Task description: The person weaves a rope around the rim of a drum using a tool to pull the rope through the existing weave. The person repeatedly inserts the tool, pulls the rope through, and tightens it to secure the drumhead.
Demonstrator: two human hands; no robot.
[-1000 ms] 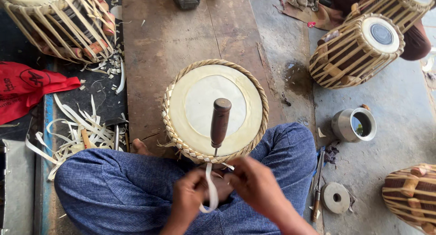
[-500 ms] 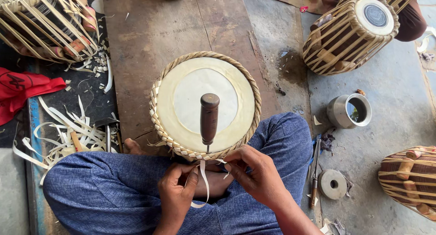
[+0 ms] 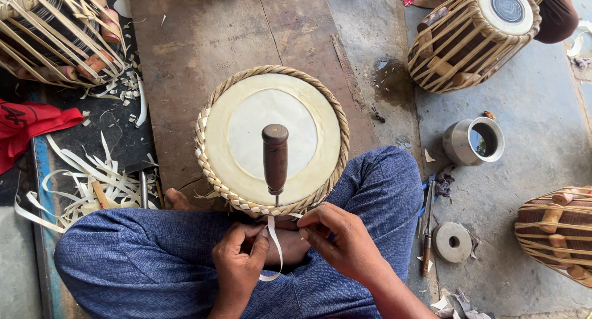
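Pinching flat pale strap [image 3: 272,245], braided drumhead [image 3: 271,140]

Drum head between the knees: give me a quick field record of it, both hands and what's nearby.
Drum head: pale skin, braided rim, facing up between the knees
Awl: wooden handle upright, tip stuck at the near rim
Strip: pale, hanging from the rim
Left hand: pinching the strip
Right hand: fingertips at the rim by the strip
Metal cup: on the floor, to the right

Left hand [image 3: 237,260]: you shift it from gripping the strap low in your lap to pinching it higher, just under the drum's braided rim.
Right hand [image 3: 342,239]: you move it up to the rim [image 3: 271,209].
Strap [image 3: 275,248]: its loop hangs shorter.
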